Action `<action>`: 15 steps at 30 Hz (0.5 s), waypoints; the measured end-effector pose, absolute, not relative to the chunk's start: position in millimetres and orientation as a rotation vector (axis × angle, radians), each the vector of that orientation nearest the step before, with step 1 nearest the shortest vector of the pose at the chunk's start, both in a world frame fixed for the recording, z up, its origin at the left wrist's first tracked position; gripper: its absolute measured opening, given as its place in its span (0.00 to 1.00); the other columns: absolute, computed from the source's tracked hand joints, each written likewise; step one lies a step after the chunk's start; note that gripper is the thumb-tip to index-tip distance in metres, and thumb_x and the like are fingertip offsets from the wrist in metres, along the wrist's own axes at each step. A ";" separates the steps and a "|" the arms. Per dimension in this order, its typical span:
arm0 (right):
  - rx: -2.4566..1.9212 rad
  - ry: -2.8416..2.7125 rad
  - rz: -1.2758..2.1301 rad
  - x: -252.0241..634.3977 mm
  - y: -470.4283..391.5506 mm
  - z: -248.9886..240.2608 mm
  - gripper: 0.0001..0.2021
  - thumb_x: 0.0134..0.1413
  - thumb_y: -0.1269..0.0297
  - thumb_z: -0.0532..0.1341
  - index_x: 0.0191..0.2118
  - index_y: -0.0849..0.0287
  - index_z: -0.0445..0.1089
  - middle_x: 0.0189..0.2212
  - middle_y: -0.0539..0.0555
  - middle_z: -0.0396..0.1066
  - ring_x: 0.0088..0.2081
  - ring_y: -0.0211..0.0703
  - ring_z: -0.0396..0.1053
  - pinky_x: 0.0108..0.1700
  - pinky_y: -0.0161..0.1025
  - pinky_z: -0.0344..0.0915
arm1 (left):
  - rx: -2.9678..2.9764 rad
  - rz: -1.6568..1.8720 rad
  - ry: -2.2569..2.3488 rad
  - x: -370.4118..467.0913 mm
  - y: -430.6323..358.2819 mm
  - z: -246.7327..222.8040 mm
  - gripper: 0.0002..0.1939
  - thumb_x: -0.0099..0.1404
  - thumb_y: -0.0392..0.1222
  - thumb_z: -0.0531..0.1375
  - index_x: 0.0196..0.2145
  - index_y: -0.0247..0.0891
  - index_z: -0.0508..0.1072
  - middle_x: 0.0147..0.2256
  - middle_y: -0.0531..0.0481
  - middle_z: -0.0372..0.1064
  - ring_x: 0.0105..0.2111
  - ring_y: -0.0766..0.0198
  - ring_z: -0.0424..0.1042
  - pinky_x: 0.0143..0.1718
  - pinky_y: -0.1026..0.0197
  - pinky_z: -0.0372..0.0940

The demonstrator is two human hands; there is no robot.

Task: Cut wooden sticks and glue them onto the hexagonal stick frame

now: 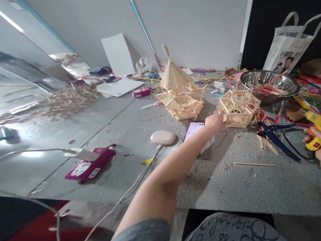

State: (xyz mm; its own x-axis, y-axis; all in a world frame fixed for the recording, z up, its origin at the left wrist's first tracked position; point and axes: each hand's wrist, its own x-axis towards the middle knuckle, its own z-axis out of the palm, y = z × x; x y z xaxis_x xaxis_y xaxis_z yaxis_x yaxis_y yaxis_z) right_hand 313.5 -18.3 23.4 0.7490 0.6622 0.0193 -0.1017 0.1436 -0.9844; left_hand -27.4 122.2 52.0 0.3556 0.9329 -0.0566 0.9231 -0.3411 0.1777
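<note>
My left hand (216, 122) reaches to the near left side of a low wooden stick frame (239, 108), its fingers closed at the frame's edge. My right hand (316, 134), partly cut off at the right edge, holds a yellow and orange glue gun (313, 142). Left of the frame stands a stick pagoda model (177, 88) with a pointed roof. A phone (192, 130) with a timer on its screen lies partly under my left forearm. One loose stick (255, 164) rests on the table in front of the frame.
Dark blue pliers (278, 139) and red-wrapped sticks (265, 122) lie right of the frame. Behind is a metal bowl (271, 80) of sticks. A white oval device (163, 137) with a cable and a purple power strip (91, 164) sit left. A stick pile (72, 102) lies far left.
</note>
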 end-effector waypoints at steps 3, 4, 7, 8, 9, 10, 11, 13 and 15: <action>-1.332 -0.517 0.585 315.7 -17.4 23.4 0.16 0.22 0.67 0.69 0.25 0.62 0.69 0.20 0.49 0.71 0.13 0.35 0.63 0.14 0.33 0.65 | 2.339 0.047 1.740 -64.6 130.3 53.0 0.17 0.59 0.50 0.51 0.37 0.38 0.73 0.38 0.42 0.73 0.38 0.53 0.71 0.34 0.59 0.63; -1.340 -0.522 0.587 316.1 -17.1 23.3 0.16 0.22 0.68 0.69 0.25 0.61 0.69 0.20 0.49 0.71 0.13 0.36 0.63 0.14 0.33 0.65 | 2.300 0.062 1.790 -82.3 132.8 52.5 0.15 0.58 0.47 0.51 0.32 0.37 0.73 0.34 0.43 0.73 0.36 0.54 0.71 0.32 0.60 0.62; -1.359 -0.533 0.594 316.1 -16.6 21.8 0.15 0.22 0.68 0.69 0.26 0.61 0.70 0.21 0.50 0.70 0.14 0.35 0.64 0.15 0.32 0.65 | 1.922 0.512 2.037 -135.9 140.3 46.7 0.12 0.55 0.44 0.51 0.22 0.36 0.70 0.23 0.48 0.68 0.26 0.61 0.67 0.24 0.63 0.56; -1.360 -0.536 0.597 315.8 -16.4 21.0 0.15 0.22 0.68 0.69 0.26 0.60 0.70 0.21 0.50 0.70 0.14 0.35 0.64 0.15 0.32 0.65 | 1.773 0.699 2.115 -150.5 142.8 43.6 0.11 0.54 0.44 0.52 0.20 0.36 0.68 0.20 0.50 0.65 0.23 0.63 0.64 0.23 0.63 0.54; -1.360 -0.536 0.597 315.6 -16.2 20.1 0.15 0.22 0.68 0.69 0.25 0.60 0.70 0.21 0.50 0.70 0.14 0.36 0.64 0.15 0.32 0.64 | 1.626 0.893 2.157 -162.4 145.2 40.2 0.09 0.52 0.43 0.52 0.20 0.37 0.66 0.19 0.52 0.62 0.22 0.65 0.62 0.22 0.64 0.53; -1.363 -0.534 0.597 315.3 -15.9 19.3 0.14 0.22 0.69 0.69 0.25 0.60 0.70 0.21 0.51 0.70 0.15 0.36 0.64 0.16 0.33 0.64 | 1.486 1.074 2.180 -171.3 147.8 36.6 0.06 0.50 0.42 0.54 0.21 0.37 0.66 0.19 0.53 0.61 0.21 0.67 0.60 0.21 0.64 0.52; -1.366 -0.529 0.596 315.3 -15.5 18.6 0.14 0.22 0.69 0.69 0.24 0.60 0.70 0.21 0.52 0.70 0.15 0.36 0.64 0.16 0.33 0.64 | 1.364 1.213 2.165 -177.3 150.5 33.1 0.05 0.48 0.40 0.55 0.22 0.37 0.65 0.19 0.54 0.60 0.21 0.68 0.58 0.21 0.65 0.52; -1.374 -0.510 0.587 315.5 -14.4 18.1 0.13 0.22 0.69 0.68 0.24 0.59 0.71 0.21 0.53 0.69 0.15 0.37 0.64 0.16 0.36 0.63 | 1.196 1.397 2.054 -182.3 157.2 26.8 0.06 0.45 0.39 0.57 0.24 0.37 0.66 0.21 0.55 0.61 0.21 0.69 0.57 0.22 0.66 0.53; -1.385 -0.476 0.574 315.9 -13.3 19.2 0.12 0.22 0.69 0.68 0.23 0.58 0.71 0.21 0.54 0.69 0.15 0.38 0.63 0.17 0.38 0.62 | 1.132 1.451 1.939 -181.1 166.0 22.2 0.08 0.43 0.38 0.58 0.25 0.36 0.67 0.21 0.55 0.60 0.22 0.69 0.57 0.23 0.66 0.54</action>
